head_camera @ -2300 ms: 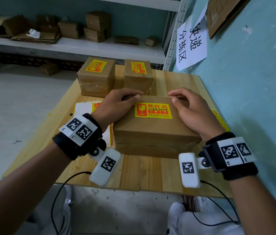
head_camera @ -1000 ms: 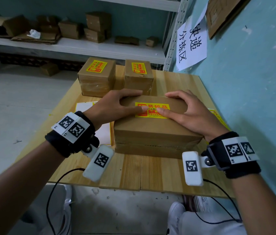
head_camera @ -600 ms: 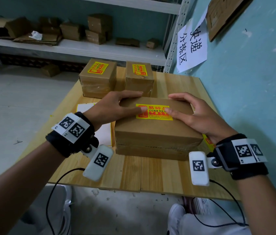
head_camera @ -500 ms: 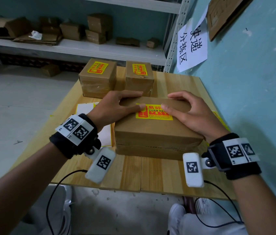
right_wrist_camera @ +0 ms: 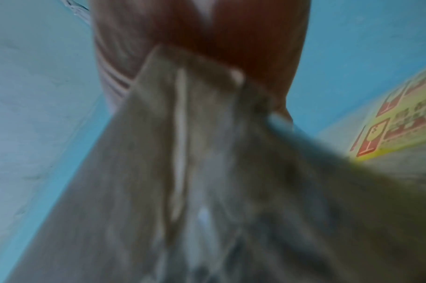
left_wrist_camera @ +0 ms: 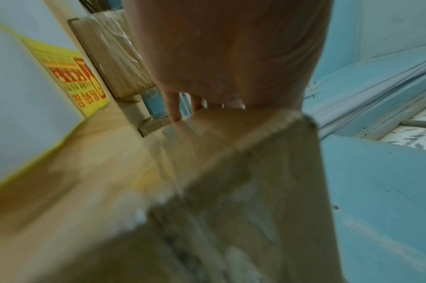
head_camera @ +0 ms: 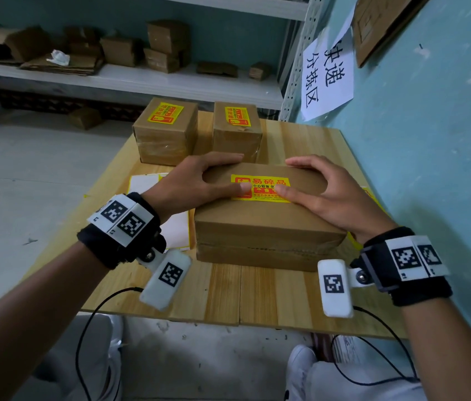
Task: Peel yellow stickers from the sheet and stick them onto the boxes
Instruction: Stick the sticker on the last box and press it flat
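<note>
- Big box (head_camera: pixel 263 224) sat at table (head_camera: pixel 225 293) center, flat, long side across.
- Sticker (head_camera: pixel 260 188) lay flat on big box top, toward its far half, yellow w/ red print.
- L hand (head_camera: pixel 199 183) rested on box top from 9 o'clock: fingers straight along far edge, thumb tip pressed on sticker's left end. Spread wide, nothing gripped.
- R hand (head_camera: pixel 324 192) rested on box top from 3 o'clock: fingers straight along far edge, thumb tip on sticker's lower right part. Also spread wide, nothing gripped.
- Thumb tips near each other over sticker, not touching.
- Sheet (head_camera: pixel 156 198) lay on table at 9 o'clock of big box, partly under L hand; mostly white backing, yellow rim.
- 2nd sheet (head_camera: pixel 371 195) peeked out at 3 o'clock of box, by the wall (head_camera: pixel 431 154).
- Two small boxes at 12 o'clock: left box (head_camera: pixel 165 134) and right box (head_camera: pixel 237 131), each w/ yellow sticker on top, apart from each other.
- Right box stood just beyond big box's far edge; touching or not, can't tell.
- Wrist views blurred; L wrist showed fingertips (left_wrist_camera: pixel 175 114) over box edge.
- Paper sign (head_camera: pixel 327 79) hung on wall at 1 o'clock.
</note>
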Demonstrator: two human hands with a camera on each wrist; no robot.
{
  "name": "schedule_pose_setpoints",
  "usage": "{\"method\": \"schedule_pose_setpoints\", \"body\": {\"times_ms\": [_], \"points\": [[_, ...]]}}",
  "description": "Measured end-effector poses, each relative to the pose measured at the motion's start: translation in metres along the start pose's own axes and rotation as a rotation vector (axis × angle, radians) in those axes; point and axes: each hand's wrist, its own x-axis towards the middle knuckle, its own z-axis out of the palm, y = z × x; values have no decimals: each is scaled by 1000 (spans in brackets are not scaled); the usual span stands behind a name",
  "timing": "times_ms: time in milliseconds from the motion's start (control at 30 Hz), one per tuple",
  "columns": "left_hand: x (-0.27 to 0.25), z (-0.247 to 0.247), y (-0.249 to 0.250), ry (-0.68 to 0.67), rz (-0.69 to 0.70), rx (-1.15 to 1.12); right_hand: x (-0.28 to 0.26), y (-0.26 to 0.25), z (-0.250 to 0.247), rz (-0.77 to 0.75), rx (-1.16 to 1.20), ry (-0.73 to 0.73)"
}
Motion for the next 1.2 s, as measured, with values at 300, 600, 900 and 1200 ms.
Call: {"method": "schedule_pose_setpoints", "body": {"times_ms": [300, 600, 900, 1200], "points": [[-2, -7, 3, -85, -35, -24, -7, -7, -15, 68, 155, -155], [2, 12, 6, 62, -32, 87, 0, -18, 7, 97, -187, -31], [4, 12, 5, 137, -14, -43, 8, -8, 8, 62, -13, 124], [7, 14, 5, 161, -4, -27, 9, -4, 8, 45, -24, 130]]}}
